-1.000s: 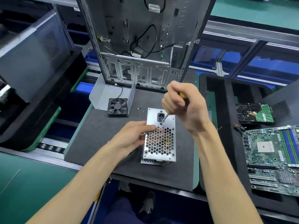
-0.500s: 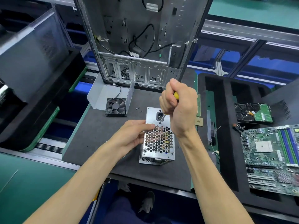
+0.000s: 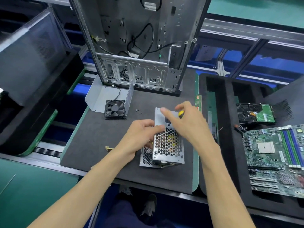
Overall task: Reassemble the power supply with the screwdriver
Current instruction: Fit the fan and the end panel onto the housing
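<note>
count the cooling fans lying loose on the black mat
1: a black fan at the mat's far left, against the grey metal bracket. Others may be hidden inside the power supply.

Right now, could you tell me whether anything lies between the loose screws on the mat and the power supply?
Nothing visible does: the screws lie on bare mat, just left of the power supply, which the left hand steadies.

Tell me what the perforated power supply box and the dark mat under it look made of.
The silver perforated power supply box: looks like bare sheet metal, a dull sheen, with punched hexagonal holes and folded edges. The dark grey work mat: probably foam or rubber, since it is matte, without glare and faintly grainy; the frame leaves it open which.
</note>
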`<state>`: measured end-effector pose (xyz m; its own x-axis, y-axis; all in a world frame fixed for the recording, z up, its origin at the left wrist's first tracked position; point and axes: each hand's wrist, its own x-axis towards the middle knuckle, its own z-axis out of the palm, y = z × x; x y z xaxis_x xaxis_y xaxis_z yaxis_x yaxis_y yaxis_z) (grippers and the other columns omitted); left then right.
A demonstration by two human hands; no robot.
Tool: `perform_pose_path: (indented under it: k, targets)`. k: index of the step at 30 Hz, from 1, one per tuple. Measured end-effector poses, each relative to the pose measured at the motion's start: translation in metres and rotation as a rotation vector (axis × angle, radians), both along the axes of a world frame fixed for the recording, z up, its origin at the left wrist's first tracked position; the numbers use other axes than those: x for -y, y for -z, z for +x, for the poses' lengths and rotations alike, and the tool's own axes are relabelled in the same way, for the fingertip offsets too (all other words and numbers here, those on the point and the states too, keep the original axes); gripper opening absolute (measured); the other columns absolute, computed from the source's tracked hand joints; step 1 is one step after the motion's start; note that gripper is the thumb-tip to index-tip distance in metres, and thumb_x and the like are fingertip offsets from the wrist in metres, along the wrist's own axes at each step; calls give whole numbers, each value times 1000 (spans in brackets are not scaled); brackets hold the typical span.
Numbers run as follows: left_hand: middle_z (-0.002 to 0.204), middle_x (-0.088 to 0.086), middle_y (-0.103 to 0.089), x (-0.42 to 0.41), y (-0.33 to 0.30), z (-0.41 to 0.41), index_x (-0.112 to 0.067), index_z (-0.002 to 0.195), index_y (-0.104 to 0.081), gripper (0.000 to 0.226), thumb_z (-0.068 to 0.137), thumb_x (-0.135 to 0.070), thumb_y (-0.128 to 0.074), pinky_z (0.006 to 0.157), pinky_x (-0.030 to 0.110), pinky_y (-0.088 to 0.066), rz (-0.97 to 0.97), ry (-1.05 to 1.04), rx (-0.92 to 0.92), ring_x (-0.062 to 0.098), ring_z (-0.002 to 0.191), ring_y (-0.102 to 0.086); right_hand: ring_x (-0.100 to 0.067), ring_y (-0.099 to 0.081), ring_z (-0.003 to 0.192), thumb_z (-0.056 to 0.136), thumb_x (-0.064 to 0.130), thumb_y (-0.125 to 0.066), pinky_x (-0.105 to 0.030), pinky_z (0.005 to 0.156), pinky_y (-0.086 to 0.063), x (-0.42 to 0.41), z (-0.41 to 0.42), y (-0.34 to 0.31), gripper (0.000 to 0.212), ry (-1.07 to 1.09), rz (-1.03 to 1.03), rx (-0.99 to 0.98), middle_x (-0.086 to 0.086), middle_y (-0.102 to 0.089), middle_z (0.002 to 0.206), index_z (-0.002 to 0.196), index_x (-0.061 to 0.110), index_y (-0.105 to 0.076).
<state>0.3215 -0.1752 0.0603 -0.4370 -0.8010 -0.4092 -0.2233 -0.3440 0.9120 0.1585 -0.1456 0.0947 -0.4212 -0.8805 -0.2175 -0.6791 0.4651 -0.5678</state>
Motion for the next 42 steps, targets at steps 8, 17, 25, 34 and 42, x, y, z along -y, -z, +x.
perform_pose_path:
  k: [8,17,25,34,42]
  targets:
    - [83,-9,-70,27,23,30,-24,102,-68,20,103,-27,-48,75,33,-53,-279,-99,376,14,80,-64,-19,-61,96,69,95,-49,-36,70,-39,-12,8,14,93,-56,102,-65,4,-47,119,137,33,-35]
    - [126,7,-57,22,75,20,-15,138,-52,70,83,-54,-74,107,41,-42,-324,172,767,28,125,-50,-27,-47,137,69,94,-49,-47,106,-42,-20,-19,23,117,26,117,135,-1,-46,153,161,29,-17]
    - [86,-7,-66,21,71,8,-31,91,-57,27,79,-42,-77,75,32,-50,-331,124,603,18,87,-64,-9,-58,81,64,81,-57,-30,73,-35,-35,-52,54,103,210,-22,346,10,-60,97,154,33,-41]
    - [77,-9,-68,42,48,32,-25,86,-65,23,74,-34,-82,51,8,-39,-429,-48,569,-3,69,-61,-8,-41,60,58,78,-63,-26,54,-31,-37,-17,102,73,405,-136,704,3,-48,85,116,36,-48]
    - [71,-2,-70,57,54,45,-21,84,-66,25,74,-37,-83,56,23,-45,-425,-83,644,13,73,-68,-2,-38,56,64,71,-63,-22,53,-29,-11,-7,117,66,356,-129,757,10,-47,77,112,25,-61]
